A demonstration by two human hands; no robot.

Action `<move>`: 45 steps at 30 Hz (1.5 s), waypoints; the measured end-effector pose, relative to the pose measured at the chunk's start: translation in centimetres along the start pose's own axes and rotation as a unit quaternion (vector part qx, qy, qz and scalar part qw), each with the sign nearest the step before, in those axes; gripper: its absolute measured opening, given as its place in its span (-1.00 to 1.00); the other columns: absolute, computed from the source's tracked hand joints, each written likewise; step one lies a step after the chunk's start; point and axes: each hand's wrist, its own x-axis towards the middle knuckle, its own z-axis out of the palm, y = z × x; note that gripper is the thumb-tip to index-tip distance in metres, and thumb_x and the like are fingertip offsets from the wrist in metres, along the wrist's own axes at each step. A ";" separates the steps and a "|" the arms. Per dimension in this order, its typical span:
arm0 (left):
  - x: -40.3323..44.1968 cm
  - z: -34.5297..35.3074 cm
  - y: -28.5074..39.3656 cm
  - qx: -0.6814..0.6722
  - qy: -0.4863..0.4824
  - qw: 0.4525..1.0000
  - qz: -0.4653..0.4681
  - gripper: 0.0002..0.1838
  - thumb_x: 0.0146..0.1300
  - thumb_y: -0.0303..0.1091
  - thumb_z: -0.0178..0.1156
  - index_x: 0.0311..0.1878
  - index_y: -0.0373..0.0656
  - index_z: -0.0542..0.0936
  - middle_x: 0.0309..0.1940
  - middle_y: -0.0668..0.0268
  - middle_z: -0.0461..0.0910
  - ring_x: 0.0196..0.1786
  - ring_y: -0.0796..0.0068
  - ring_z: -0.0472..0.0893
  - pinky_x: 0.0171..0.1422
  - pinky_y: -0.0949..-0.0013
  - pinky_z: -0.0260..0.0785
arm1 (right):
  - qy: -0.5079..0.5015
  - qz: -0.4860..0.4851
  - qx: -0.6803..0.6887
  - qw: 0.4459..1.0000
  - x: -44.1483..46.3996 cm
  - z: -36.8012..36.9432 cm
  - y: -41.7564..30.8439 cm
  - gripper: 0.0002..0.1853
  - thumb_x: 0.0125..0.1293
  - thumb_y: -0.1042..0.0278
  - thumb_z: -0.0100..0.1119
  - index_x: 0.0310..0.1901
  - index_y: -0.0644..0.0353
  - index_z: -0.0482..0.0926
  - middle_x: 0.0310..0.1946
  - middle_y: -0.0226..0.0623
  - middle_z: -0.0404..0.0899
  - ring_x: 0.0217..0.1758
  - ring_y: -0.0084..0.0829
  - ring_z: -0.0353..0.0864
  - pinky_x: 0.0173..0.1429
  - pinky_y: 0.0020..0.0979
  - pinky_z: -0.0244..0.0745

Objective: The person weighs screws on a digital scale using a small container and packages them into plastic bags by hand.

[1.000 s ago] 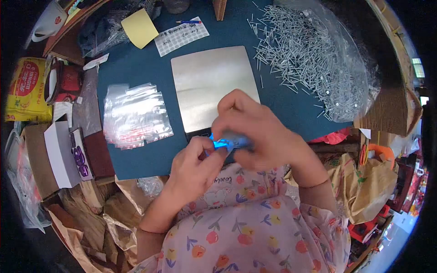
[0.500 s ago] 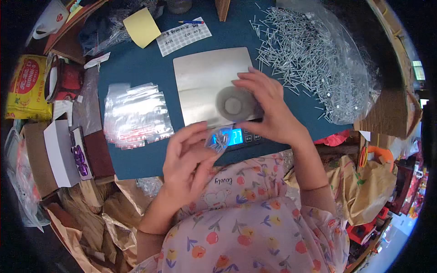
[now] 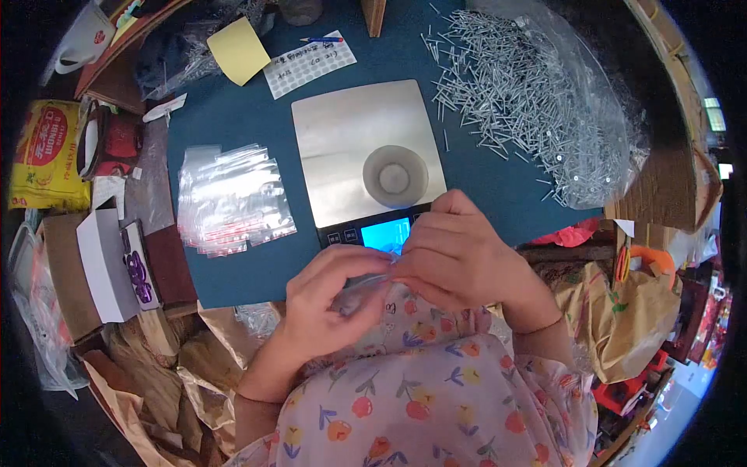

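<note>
My left hand (image 3: 331,300) is closed on a small clear plastic bag (image 3: 362,292) in front of the kitchen scale. Fingers of my right hand (image 3: 459,261) pinch together at the bag's upper edge, meeting my left fingertips. The bag's contents are mostly hidden by my hands. Just beyond, a small round cup (image 3: 372,179) stands on the steel plate of the scale (image 3: 338,132); nothing shows inside it. The scale's blue display (image 3: 381,233) is lit, partly covered by my right hand.
Flat clear zip bags (image 3: 233,194) lie in a stack at left. A large heap of screws (image 3: 498,86) spreads at right, partly inside a big plastic bag (image 3: 599,132). Behind the scale are a dotted sticker sheet (image 3: 299,70), a pencil (image 3: 320,39) and a yellow note pad (image 3: 240,50).
My right hand has left the cup and come down to the small bag, now pinching its edge. The cup stands on the scale plate without a hand on it.
</note>
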 end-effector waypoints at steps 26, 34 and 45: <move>-2.4 -2.9 0.2 -0.165 0.008 0.981 -0.099 -0.89 0.09 -0.67 0.24 -0.32 -0.30 0.68 -0.32 0.11 0.72 -0.08 0.18 0.71 0.19 0.11 0.47 | 0.077 -0.083 0.097 0.989 -0.1 1.0 -0.9 -0.69 0.01 0.21 0.42 -0.61 0.05 0.42 -0.63 -0.52 0.27 -0.52 -0.50 0.36 -0.28 -0.37 0.27; -5.1 -7.2 0.6 -0.071 -0.049 0.985 -0.150 -0.91 0.08 -0.57 0.28 -0.33 -0.32 0.71 -0.36 0.11 0.72 -0.23 0.27 0.73 -0.06 0.33 0.55 | 0.094 0.127 0.036 0.987 -0.4 -0.1 4.1 -0.79 0.09 0.20 0.38 -0.37 0.13 0.61 -0.39 -0.33 0.59 -0.25 -0.28 0.57 -0.13 -0.26 0.40; -7.9 -10.4 -0.4 0.152 -0.074 0.925 -0.340 -0.58 0.03 -0.59 0.33 0.04 -0.23 0.61 -0.14 0.05 0.67 -0.31 0.40 0.68 -0.17 0.38 0.51 | 0.089 0.405 -0.356 0.837 -0.5 1.3 15.4 -0.48 0.13 -0.09 0.30 0.04 0.04 0.51 -0.04 -0.11 0.45 0.00 -0.04 0.46 -0.03 -0.03 0.47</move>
